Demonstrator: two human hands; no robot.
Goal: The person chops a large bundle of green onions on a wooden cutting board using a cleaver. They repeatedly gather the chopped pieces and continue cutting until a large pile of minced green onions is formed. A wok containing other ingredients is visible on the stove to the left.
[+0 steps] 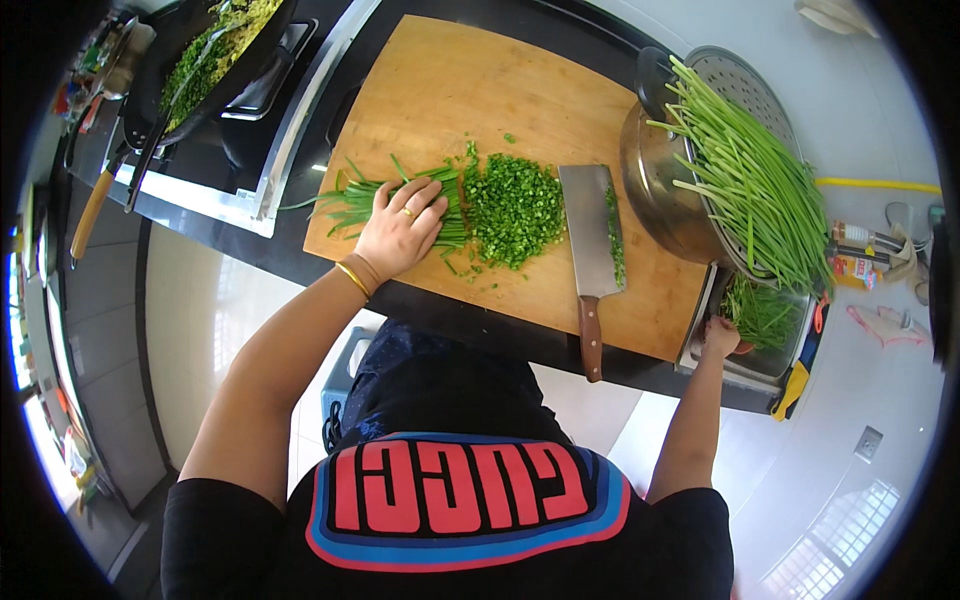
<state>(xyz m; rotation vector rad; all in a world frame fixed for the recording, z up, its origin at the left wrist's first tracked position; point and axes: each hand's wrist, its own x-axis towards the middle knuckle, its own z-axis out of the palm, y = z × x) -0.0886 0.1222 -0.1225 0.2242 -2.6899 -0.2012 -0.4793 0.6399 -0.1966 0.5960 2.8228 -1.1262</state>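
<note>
My left hand (402,225) lies over a bunch of green garlic chives (345,203), its fingers curved around the stalks and holding them against the wooden cutting board (450,80). Beside its fingertips is a heap of finely chopped chives (515,210). A cleaver (592,235) rests flat to the right of the heap, its wooden handle past the board's near edge and bits of green on its blade. My right hand (720,338) is closed at the left side of a steel basin (770,372) containing loose greens (760,312); what its fingers grip is hidden.
A steel pot (655,190) stands at the board's right, long chives (745,170) lying across its top beside a perforated steel lid (740,80). At far left, a wok (215,90) with chopped greens and yellow food sits on the stove. A yellow-handled tool (792,388) hangs beside the basin.
</note>
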